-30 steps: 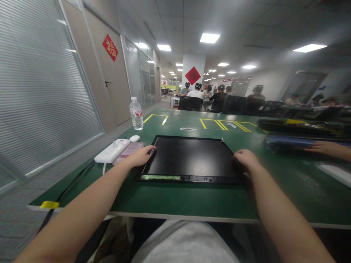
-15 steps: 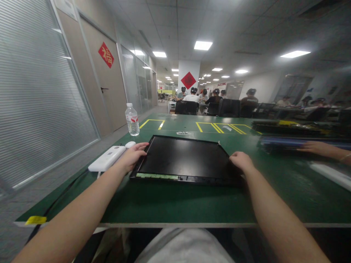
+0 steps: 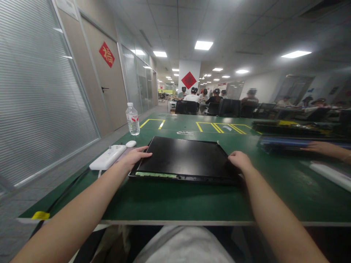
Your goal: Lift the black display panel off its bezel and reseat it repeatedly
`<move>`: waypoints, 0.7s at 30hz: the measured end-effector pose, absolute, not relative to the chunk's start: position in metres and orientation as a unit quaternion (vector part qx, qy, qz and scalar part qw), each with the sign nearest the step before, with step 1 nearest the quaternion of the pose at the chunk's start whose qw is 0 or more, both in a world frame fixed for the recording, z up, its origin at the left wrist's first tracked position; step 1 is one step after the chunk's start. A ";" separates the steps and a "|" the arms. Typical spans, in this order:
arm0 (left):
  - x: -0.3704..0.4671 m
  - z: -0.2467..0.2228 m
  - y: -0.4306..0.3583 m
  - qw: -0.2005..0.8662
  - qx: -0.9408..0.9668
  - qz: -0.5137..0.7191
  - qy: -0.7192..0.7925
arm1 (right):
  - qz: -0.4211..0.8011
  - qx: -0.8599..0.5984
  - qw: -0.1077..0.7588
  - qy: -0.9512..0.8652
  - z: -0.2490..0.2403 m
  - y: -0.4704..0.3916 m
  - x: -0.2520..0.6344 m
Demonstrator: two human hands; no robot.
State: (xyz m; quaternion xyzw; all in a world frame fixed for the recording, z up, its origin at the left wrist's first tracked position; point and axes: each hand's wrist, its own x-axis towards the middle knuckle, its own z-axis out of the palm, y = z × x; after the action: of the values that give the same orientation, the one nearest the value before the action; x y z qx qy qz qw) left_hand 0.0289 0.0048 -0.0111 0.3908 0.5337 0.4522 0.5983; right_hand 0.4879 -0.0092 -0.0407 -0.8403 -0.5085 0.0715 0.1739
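Note:
A flat black display panel (image 3: 181, 155) lies in a shallow black frame (image 3: 132, 172) on the green table, with a green strip (image 3: 156, 175) along its near left edge. My left hand (image 3: 135, 157) holds the panel's left edge, thumb over the top and fingers fairly straight. At the opposite edge, my right hand (image 3: 240, 161) is closed around the right side, its fingertips partly hidden. The panel sits slightly askew in the frame, its left side looking a little raised.
Left of the panel are a white box-shaped device (image 3: 107, 157) with a cable, a small white rounded object (image 3: 131, 144) and a water bottle (image 3: 133, 119). On the right, a co-worker's hand (image 3: 319, 148) touches a dark bluish panel (image 3: 285, 144). Yellow tape (image 3: 208, 128) marks the far tabletop.
My left hand has shifted slightly right, its thumb now further over the panel. The panel's left side appears to have come up a little from the frame. My right hand has barely moved.

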 end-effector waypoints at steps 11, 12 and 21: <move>0.025 -0.020 0.011 0.587 0.417 0.470 0.510 | 0.078 -0.842 0.184 -0.502 -0.040 -0.009 0.488; 0.025 -0.021 0.012 0.587 0.418 0.477 0.503 | 0.076 -0.842 0.183 -0.502 -0.041 -0.009 0.489; 0.029 -0.019 0.008 0.596 0.404 0.500 0.482 | 0.081 -0.840 0.178 -0.505 -0.042 -0.008 0.490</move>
State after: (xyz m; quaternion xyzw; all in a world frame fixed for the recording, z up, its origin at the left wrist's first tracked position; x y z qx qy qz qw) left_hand 0.0293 0.0075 -0.0188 0.4036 0.4815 0.4998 0.5962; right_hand 0.4898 -0.0080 -0.0424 -0.8404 -0.5055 0.0811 0.1778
